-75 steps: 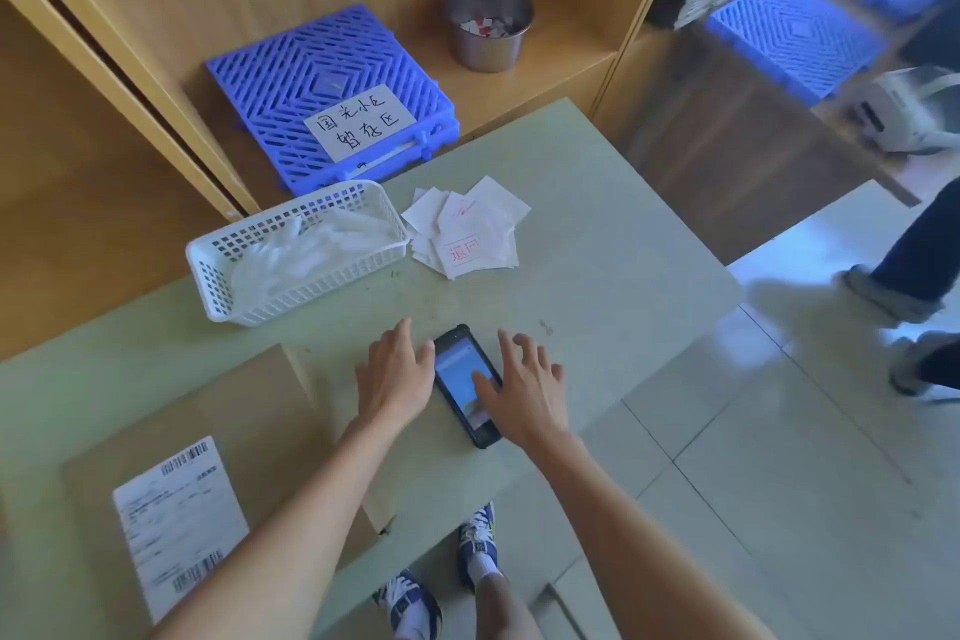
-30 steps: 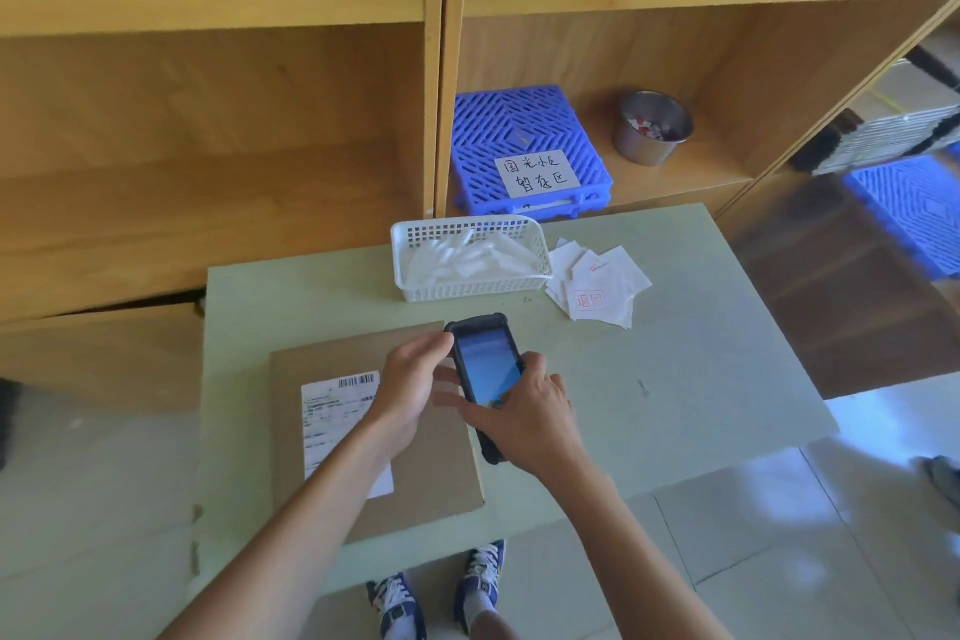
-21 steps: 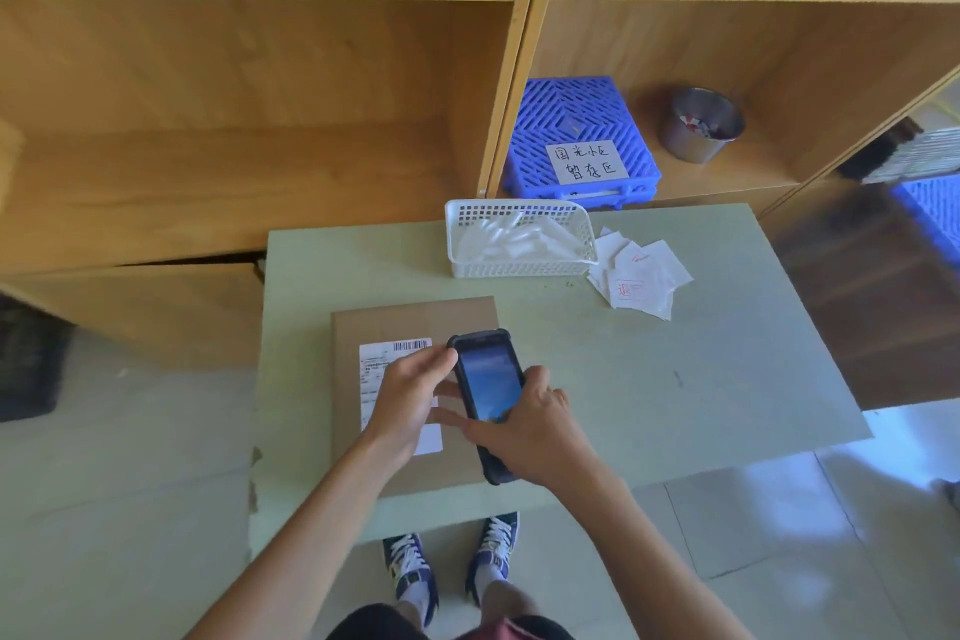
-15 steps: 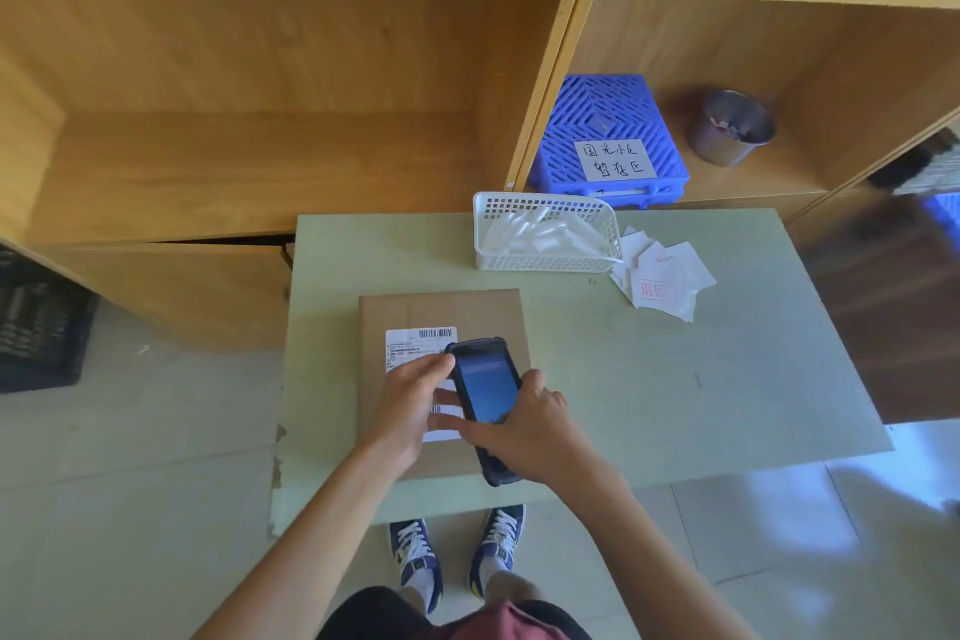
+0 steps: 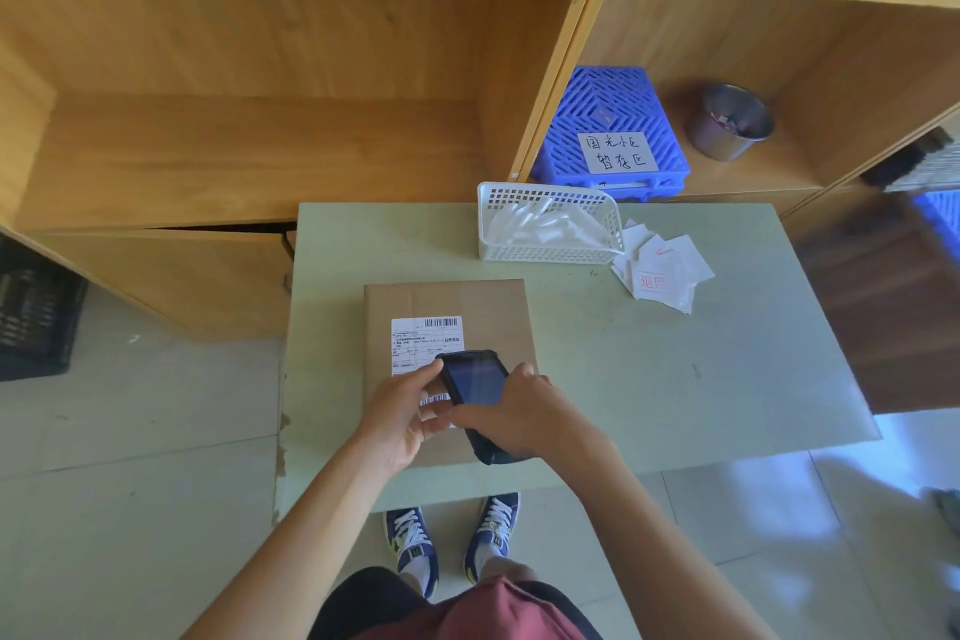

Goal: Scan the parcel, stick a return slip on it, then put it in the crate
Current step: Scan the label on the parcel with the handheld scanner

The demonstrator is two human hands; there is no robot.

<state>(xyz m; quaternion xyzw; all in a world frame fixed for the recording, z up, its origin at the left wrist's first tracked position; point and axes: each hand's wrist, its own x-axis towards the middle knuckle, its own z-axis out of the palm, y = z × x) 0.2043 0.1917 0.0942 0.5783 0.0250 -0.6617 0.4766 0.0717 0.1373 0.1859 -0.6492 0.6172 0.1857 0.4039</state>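
Observation:
A flat brown cardboard parcel (image 5: 480, 307) lies on the pale green table (image 5: 675, 379), near its front left. A white shipping label (image 5: 423, 340) with barcodes is stuck on top. Both hands hold a black handheld scanner (image 5: 475, 382) over the label's lower part. My left hand (image 5: 402, 413) grips its left edge; my right hand (image 5: 519, 418) wraps its lower right side. A loose pile of white return slips (image 5: 660, 270) with red print lies at the table's back right. A dark crate (image 5: 31, 312) stands on the floor at far left.
A white plastic basket (image 5: 545, 252) with white pieces stands at the table's back edge. Behind it, wooden shelving holds a blue slatted panel (image 5: 608, 104) with a handwritten sign and a metal cup (image 5: 732, 122). My feet show under the table's front edge.
Both hands lifted the scanner off the table and brought it left over the parcel's label. The view swung left, so the parcel now sits in the middle.

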